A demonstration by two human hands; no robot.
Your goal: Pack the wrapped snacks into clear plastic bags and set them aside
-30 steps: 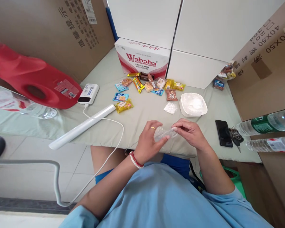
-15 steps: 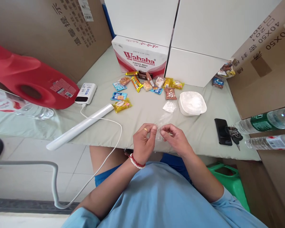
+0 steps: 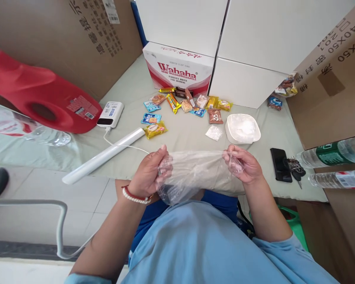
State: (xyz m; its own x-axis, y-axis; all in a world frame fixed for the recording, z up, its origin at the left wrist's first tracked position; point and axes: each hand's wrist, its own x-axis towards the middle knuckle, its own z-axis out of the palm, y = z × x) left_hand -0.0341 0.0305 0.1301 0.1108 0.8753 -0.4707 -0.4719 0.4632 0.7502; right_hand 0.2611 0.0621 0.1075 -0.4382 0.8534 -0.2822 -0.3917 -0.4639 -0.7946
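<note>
A thin clear plastic film (image 3: 195, 169), baggy like a food cover, is stretched between my two hands above the table's front edge and my lap. My left hand (image 3: 152, 167) grips its left end, with part of the film draped over the fingers. The right end is pinched in my right hand (image 3: 244, 161), where some of it bunches around the fingers. Its upper edge runs taut from hand to hand, while the lower part sags. Just beyond lie a small crumpled clear-white packet (image 3: 214, 133) and a white plastic tub (image 3: 229, 136) with crumpled clear plastic inside.
Several wrapped snacks (image 3: 155, 129) lie before a Wahaba-style water carton (image 3: 177, 71). Leftward are a white tube (image 3: 103, 157), a cabled white device (image 3: 110, 114) and a red jug (image 3: 47, 94). Rightward are a phone (image 3: 280, 165), keys (image 3: 296, 167) and water bottles (image 3: 331, 152).
My hands have moved apart, left hand leftward and right hand rightward. The film, bunched between them before, is now spread wide.
</note>
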